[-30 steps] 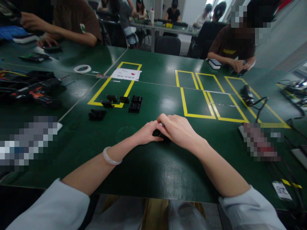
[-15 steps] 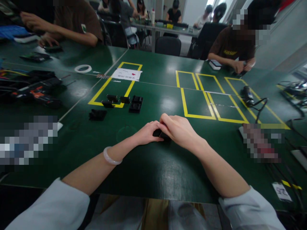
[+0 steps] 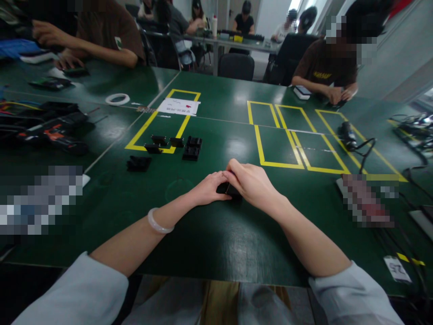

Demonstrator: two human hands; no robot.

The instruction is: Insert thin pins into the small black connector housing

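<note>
Near the front middle of the green table, my left hand grips a small black part between thumb and fingers. My right hand is curled over the same part from the right, its thumb and forefinger pinched together at the top. A thin light line shows below that pinch; whether it is a tool or an edge I cannot tell. Most of the part is hidden by the hands. Farther off to the left stand several thin black plates, with black blocks and a black bracket-like piece beside them.
Yellow tape rectangles mark the table. A paper sheet and white tape roll lie farther back. Black equipment with orange parts is at left; a cabled black device and cables are at right. Other people sit across the table.
Both hands keep their hold on the black part in nearly the same place. My right hand has shifted very slightly, and a little more of the part shows beneath it.
</note>
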